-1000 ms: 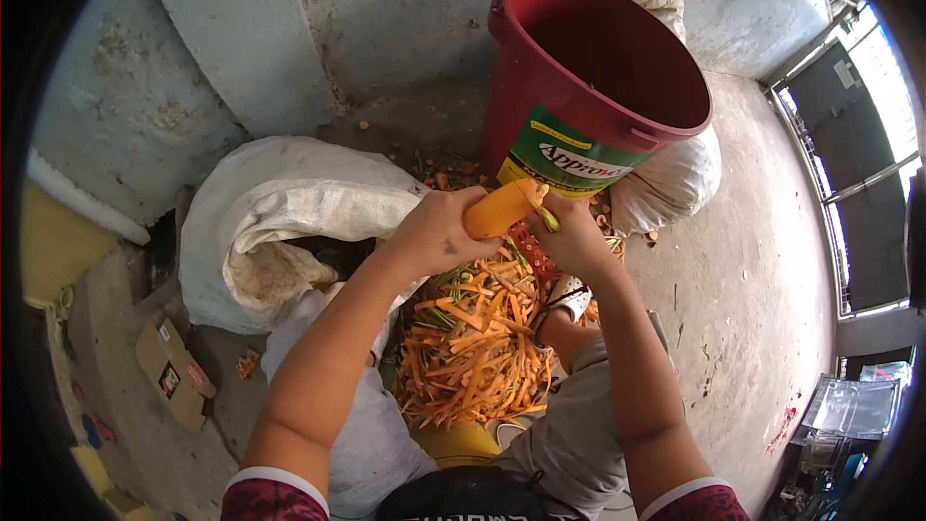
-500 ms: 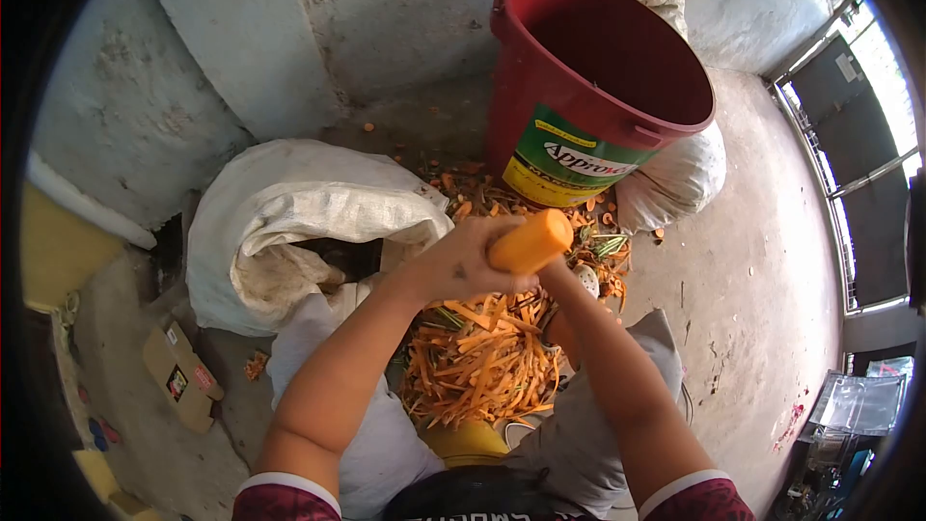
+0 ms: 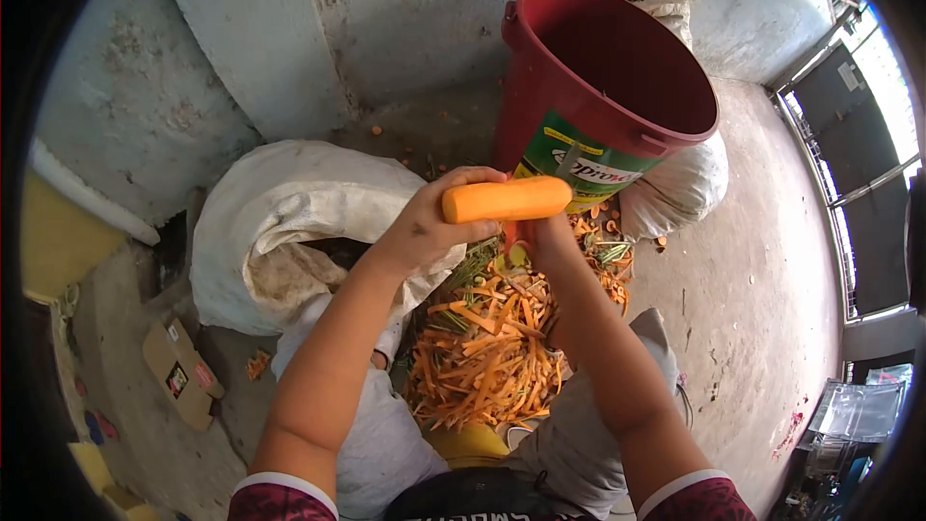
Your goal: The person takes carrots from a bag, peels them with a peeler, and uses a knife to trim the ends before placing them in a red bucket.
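My left hand (image 3: 424, 222) is wrapped round a thick, smooth, peeled carrot (image 3: 506, 200), held level above the pile. Close under the carrot's right end is my right hand (image 3: 552, 236), its fingers mostly hidden. A red-orange handled tool (image 3: 522, 234) shows at that hand, and I cannot tell its kind. Below both hands, a heap of carrot peelings (image 3: 487, 357) lies between my knees, over a yellow container (image 3: 470, 444). A large dark red bin (image 3: 521, 87) with a green and yellow label stands just beyond the hands.
An open white woven sack (image 3: 289, 174) slumps at the left, near the wall. Behind the bin sits another white sack (image 3: 690, 188). Carrot scraps (image 3: 612, 256) litter the floor by the bin. A cardboard box piece (image 3: 181, 376) lies at lower left, and clear plastic containers (image 3: 858, 415) at right.
The carrot has turned from slanting up to the right to lying nearly level. Both hands have moved up, away from me, and the left has shifted slightly left.
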A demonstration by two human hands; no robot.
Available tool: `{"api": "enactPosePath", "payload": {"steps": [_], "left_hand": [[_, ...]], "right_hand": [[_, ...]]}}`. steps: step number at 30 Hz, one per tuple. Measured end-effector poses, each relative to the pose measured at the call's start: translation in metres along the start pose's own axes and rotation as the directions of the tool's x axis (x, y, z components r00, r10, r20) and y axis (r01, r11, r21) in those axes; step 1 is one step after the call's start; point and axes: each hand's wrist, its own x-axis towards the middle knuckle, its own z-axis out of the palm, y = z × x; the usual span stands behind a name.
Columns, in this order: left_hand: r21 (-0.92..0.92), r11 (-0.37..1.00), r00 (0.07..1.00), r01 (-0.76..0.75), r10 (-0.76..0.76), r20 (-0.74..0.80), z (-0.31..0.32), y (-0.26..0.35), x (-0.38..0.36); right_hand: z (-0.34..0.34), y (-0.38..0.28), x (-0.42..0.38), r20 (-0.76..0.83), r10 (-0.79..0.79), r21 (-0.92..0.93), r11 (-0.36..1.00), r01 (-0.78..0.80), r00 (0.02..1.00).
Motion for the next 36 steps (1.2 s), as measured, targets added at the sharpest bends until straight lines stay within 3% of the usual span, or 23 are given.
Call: {"api": "enactPosePath", "payload": {"steps": [1,4,7,10,11,12,14,15,18,19,22,28,34,36], "left_hand": [[-0.031,0.999,0.999,0.036,-0.035,0.021,-0.006,0.001,0.001],[0.34,0.94,0.999,0.038,-0.031,-0.024,-0.014,-0.004,0.004],[0.687,0.726,0.999,-0.007,0.034,-0.026,-0.007,-0.013,0.005],[0.768,0.624,0.986,0.145,-0.153,-0.061,0.004,-0.007,0.008],[0.747,0.651,0.99,0.131,-0.119,-0.069,0.004,-0.01,0.008],[0.727,0.677,0.993,0.116,-0.085,-0.079,0.004,-0.014,0.008],[0.718,0.692,0.995,0.078,-0.011,-0.097,0.0,-0.021,0.008],[0.729,0.682,0.994,0.053,0.031,-0.101,-0.003,-0.023,0.009],[0.809,0.588,0.988,0.003,0.124,-0.094,-0.003,-0.024,0.011],[0.84,0.542,0.985,-0.006,0.149,-0.089,-0.002,-0.022,0.011],[0.809,0.57,0.986,0.146,-0.017,-0.166,0.006,-0.013,0.012],[0.814,0.575,0.992,0.085,0.03,-0.125,0.004,-0.02,0.015],[0.816,0.56,0.987,0.141,-0.019,-0.158,0.006,-0.02,0.015],[0.825,0.549,0.988,0.134,-0.008,-0.156,0.006,-0.02,0.016]], "right_hand": [[0.001,-0.009,0.0,-0.051,-0.022,-0.037,0.999,0.02,0.998],[0.006,-0.028,-0.004,-0.166,-0.112,-0.227,0.971,0.072,0.98],[0.024,-0.041,-0.02,-0.139,-0.225,-0.502,0.856,0.127,0.965],[0.022,-0.029,-0.022,0.033,-0.37,-0.729,0.627,0.275,0.929],[0.021,-0.03,-0.027,0.083,-0.444,-0.849,0.437,0.296,0.892],[0.024,-0.035,-0.031,0.038,-0.424,-0.879,0.417,0.233,0.905],[0.025,-0.043,-0.036,-0.053,-0.389,-0.922,0.373,0.104,0.92],[0.02,-0.045,-0.036,-0.021,-0.439,-0.943,0.308,0.129,0.898],[0.012,-0.041,-0.041,0.044,-0.407,-0.888,0.402,0.222,0.913],[0.014,-0.042,-0.044,0.064,-0.389,-0.963,0.217,0.159,0.919],[0.013,-0.036,-0.046,0.173,-0.431,-0.946,0.179,0.272,0.886],[0.011,-0.04,-0.049,0.137,-0.386,-0.964,0.158,0.211,0.912],[0.008,-0.036,-0.049,0.147,-0.403,-0.963,0.151,0.224,0.903],[0.01,-0.036,-0.05,0.094,-0.395,-0.976,0.146,0.163,0.914]]}}
